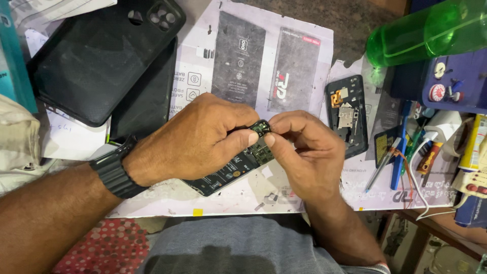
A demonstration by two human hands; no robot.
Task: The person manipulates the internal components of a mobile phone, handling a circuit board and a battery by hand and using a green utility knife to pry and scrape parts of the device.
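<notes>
My left hand (195, 139) and my right hand (304, 152) meet over an opened phone (233, 172) lying on a white mat (304, 61). Together, thumbs and forefingers pinch a small dark green circuit part (263, 127) just above the phone's upper end. The phone's battery and inner board are exposed. A black watch (114, 170) is on my left wrist. Most of the phone is hidden under my left hand.
A black phone case (96, 56) lies at top left over a dark phone back. A small black frame part (347, 114) sits right of my hands. Tweezers (380, 165), screwdrivers and a white cable clutter the right side. A green bottle (431, 30) lies top right.
</notes>
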